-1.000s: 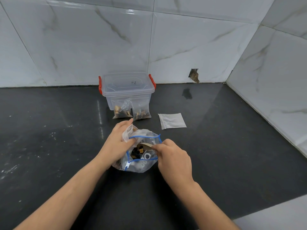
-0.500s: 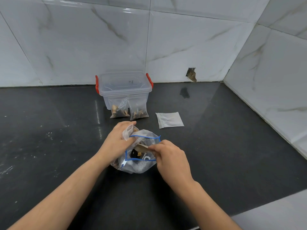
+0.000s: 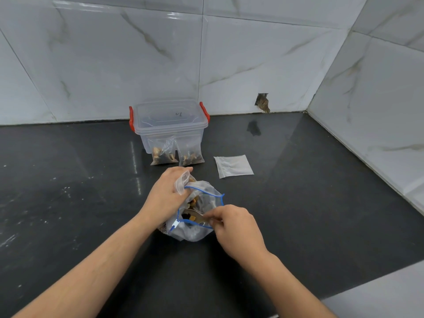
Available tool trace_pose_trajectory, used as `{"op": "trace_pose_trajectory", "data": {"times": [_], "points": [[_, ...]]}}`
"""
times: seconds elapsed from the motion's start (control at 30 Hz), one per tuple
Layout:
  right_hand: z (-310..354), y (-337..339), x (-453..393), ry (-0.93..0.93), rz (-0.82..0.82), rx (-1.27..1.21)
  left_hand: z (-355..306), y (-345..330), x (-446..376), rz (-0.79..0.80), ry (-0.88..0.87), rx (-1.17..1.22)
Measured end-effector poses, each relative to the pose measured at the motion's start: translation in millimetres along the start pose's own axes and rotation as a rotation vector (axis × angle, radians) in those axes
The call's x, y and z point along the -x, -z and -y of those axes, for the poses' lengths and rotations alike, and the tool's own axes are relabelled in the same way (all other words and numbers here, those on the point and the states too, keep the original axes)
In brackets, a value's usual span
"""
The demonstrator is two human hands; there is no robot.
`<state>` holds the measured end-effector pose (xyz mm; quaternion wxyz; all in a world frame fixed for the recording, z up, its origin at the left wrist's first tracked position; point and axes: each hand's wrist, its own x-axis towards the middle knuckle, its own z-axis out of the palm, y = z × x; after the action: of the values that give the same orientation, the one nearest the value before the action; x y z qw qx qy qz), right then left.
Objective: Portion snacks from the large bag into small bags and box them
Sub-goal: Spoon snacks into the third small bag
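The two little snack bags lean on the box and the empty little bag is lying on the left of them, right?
Not quite. In the head view the empty small bag lies flat on the counter to the right of the two filled small bags, not the left. Those two do lean against the front of the clear box.

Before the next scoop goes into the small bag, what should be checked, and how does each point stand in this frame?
1. Large bag mouth open: ok.
2. Left hand holds a small bag at that mouth: ok.
3. Right hand pinches the spoon inside the large bag: ok.
4. Spoon loaded with snacks: cannot tell.
5. Spare empty bag flat on the counter: ok.
6. Box open to take the two filled bags in front of it: not ok, lid on.
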<state>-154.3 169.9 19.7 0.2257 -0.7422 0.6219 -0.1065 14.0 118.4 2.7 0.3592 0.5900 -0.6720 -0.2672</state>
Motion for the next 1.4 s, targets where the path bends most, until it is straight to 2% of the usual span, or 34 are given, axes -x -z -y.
{"op": "trace_pose_trajectory", "data": {"times": [0.17,0.33,0.5,0.67,0.77,0.93,1.0,1.1,1.4], "points": [[-4.0,-2.6,-12.1,-0.122,0.113,-0.145,-0.5,-7.4,-0.8,0.013,-0.008,0.013],[-5.9,-5.0,-27.4,-0.152,0.181,-0.126,-4.7,-9.6,-3.1,0.051,-0.046,-0.039],[-13.5,6.1,-30.1,-0.224,0.286,-0.516,-3.5,-4.5,-2.4,0.060,-0.037,-0.066],[-17.3,18.5,-27.1,-0.220,0.241,-0.538,0.4,2.1,-0.9,0.021,0.031,0.008],[-15.7,32.1,-23.0,-0.175,0.200,-0.439,2.9,3.9,-1.4,-0.004,0.019,0.026],[-16.9,42.6,-15.5,-0.145,-0.005,-0.293,0.8,6.8,5.2,-0.031,0.016,0.094],[-18.9,49.1,-13.3,-0.167,-0.006,-0.317,-0.5,11.6,8.5,-0.089,0.026,0.137],[-22.0,62.6,-10.1,-0.204,0.032,-0.413,1.7,18.5,9.8,-0.148,0.013,0.060],[-18.3,96.3,-2.2,-0.158,-0.006,-0.473,-11.5,17.3,16.9,-0.230,-0.054,-0.107]]}}
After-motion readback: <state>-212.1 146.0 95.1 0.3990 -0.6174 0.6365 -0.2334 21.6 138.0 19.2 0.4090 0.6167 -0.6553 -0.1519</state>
